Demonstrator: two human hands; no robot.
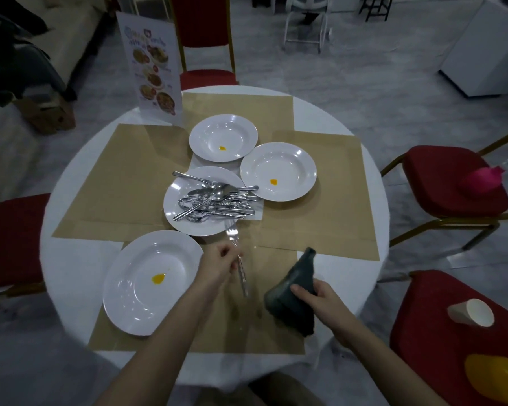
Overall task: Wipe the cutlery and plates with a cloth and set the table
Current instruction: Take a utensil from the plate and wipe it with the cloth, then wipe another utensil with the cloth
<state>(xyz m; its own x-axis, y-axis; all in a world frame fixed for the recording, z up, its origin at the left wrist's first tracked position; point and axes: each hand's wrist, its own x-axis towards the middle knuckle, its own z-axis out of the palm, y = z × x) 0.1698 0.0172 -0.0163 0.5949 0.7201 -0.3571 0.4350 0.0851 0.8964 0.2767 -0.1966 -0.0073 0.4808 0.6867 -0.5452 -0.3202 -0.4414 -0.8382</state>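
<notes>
One fork in left hand, tines pointing away.

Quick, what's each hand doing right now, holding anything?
Left hand: grips a fork by its handle, tines pointing away.
Right hand: holds the dark cloth.

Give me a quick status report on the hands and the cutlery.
Left hand grips a fork; right hand holds the dark cloth. Remaining cutlery piled on the centre plate. Nothing between fork and cloth.
</notes>
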